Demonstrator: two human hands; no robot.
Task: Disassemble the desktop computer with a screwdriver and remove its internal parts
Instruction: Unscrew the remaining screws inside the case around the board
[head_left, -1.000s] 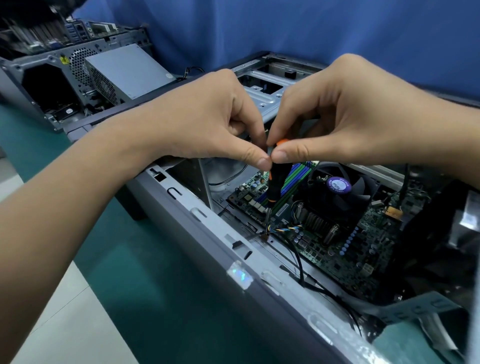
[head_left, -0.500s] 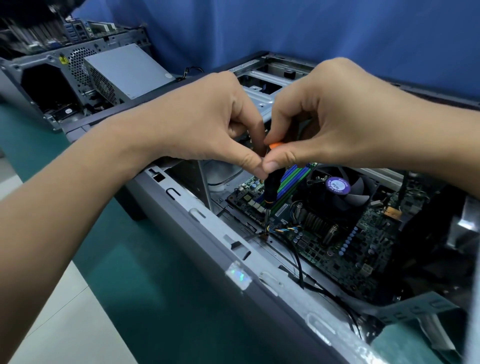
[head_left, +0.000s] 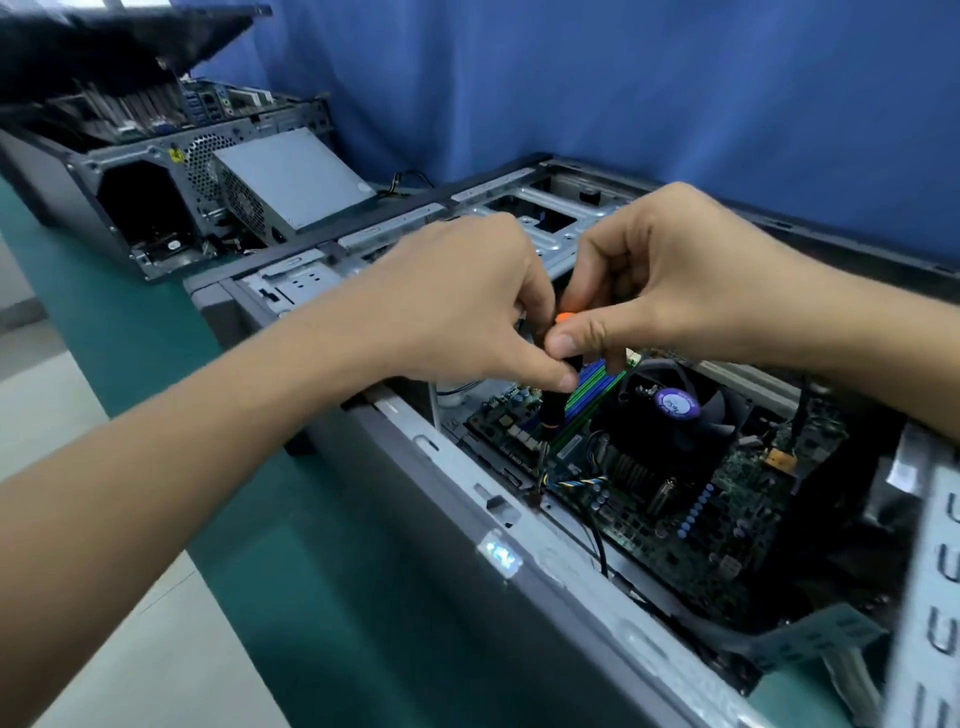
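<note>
An open grey desktop case (head_left: 415, 467) lies on its side on the green table. Inside it sits the motherboard (head_left: 675, 499) with green and blue memory slots and a black CPU fan (head_left: 680, 405) with a purple label. A screwdriver (head_left: 549, 415) with a black and orange handle stands nearly upright, its tip down at the board's near edge. My left hand (head_left: 467, 306) and my right hand (head_left: 675, 280) both pinch the top of the handle between thumb and fingers. Most of the handle's top is hidden by the fingers.
A second opened case (head_left: 156, 208) with a grey power supply (head_left: 296, 176) stands at the back left. Black and coloured cables (head_left: 587, 488) run along the motherboard's near edge. A blue curtain (head_left: 623, 78) hangs behind. The table's edge runs along the left.
My head has lifted and shifted, so both hands appear lower in view. The thumbs have shifted on the screwdriver handle; the left thumb now sits below the right one.
</note>
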